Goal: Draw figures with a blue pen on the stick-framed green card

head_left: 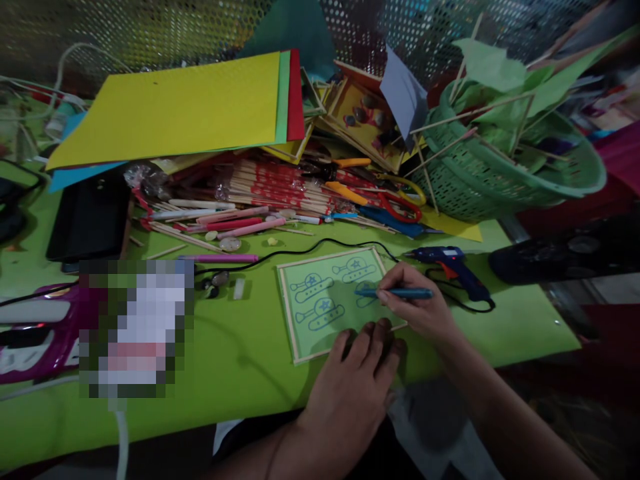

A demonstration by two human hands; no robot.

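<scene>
A green card [313,343] framed with thin wooden sticks lies on the green table in front of me. Tank shapes with stars are drawn on it in blue. My right hand [415,300] grips a blue marker [413,293], its tip on a partly drawn tank at the card's right side. My left hand [353,383] rests over the card's lower edge, fingers spread and lying flat, with nothing held. Part of the card's lower right edge is hidden under my hands.
A blue glue gun [455,263] with a black cord lies right of the card. Behind are scissors [405,205], packed sticks [275,183], coloured sheets [180,107] and a green basket [500,160]. To the left are a pink pen [220,259], a dark phone [93,220] and a purple power strip [63,347].
</scene>
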